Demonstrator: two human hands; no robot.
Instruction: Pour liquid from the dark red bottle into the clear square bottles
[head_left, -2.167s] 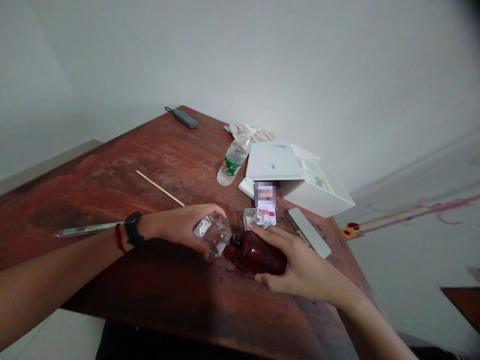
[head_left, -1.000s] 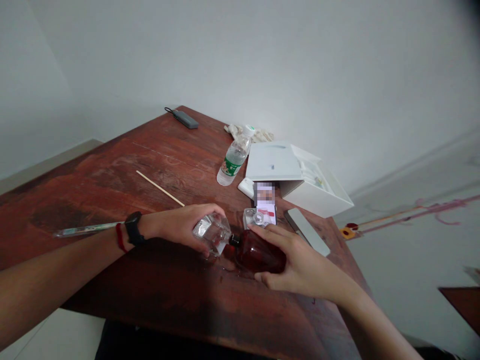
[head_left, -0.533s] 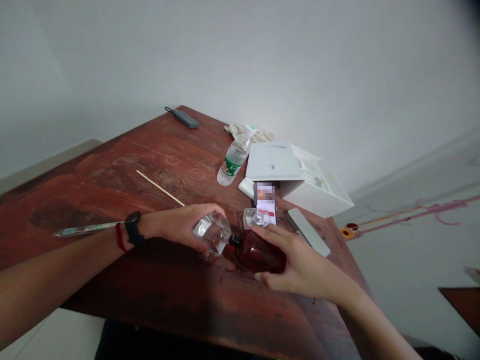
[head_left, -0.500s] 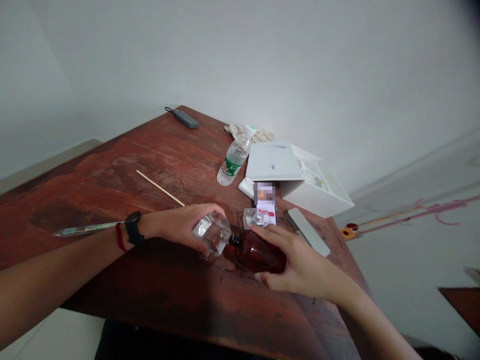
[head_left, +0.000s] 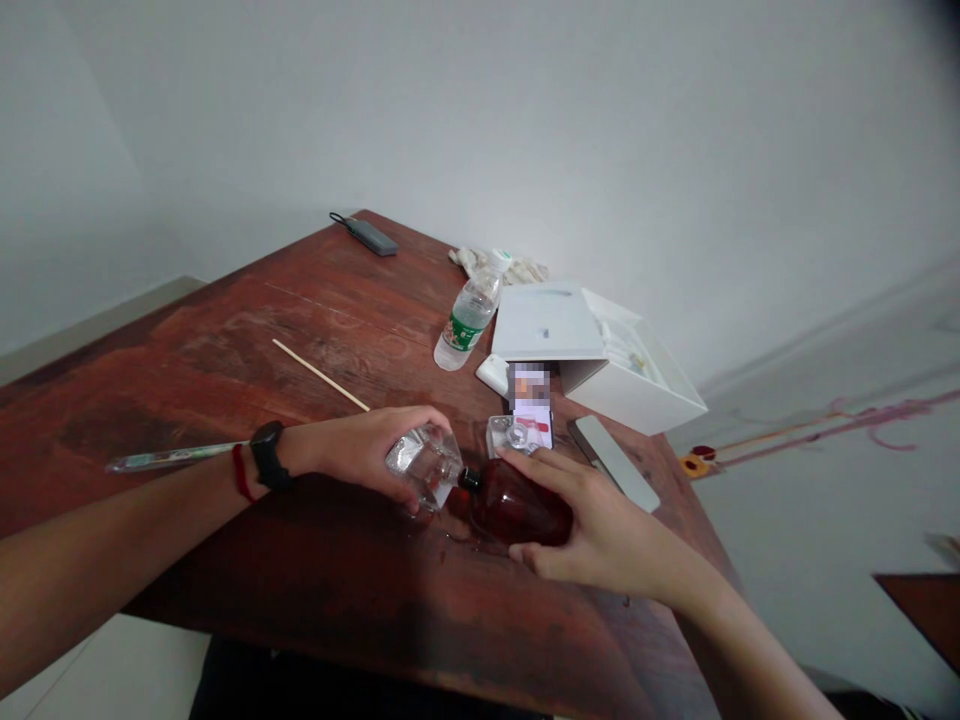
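Observation:
My left hand [head_left: 369, 446] is closed round a clear glass bottle [head_left: 424, 468] lying tilted on the wooden table [head_left: 285, 330]. My right hand [head_left: 592, 520] grips a dark red bottle [head_left: 517, 503] on its side. The red bottle's black neck [head_left: 469, 480] points into the clear bottle's mouth, and the two touch there. A black watch and a red string sit on my left wrist.
Behind the bottles are a small clear lidded case [head_left: 511, 435], a card [head_left: 531, 397], a grey flat device [head_left: 613, 463] and an open white box [head_left: 600, 350]. A plastic water bottle [head_left: 469, 314], a cloth [head_left: 495, 265], a wooden stick [head_left: 319, 375], a pen [head_left: 169, 459] and a grey adapter [head_left: 369, 236] lie farther off.

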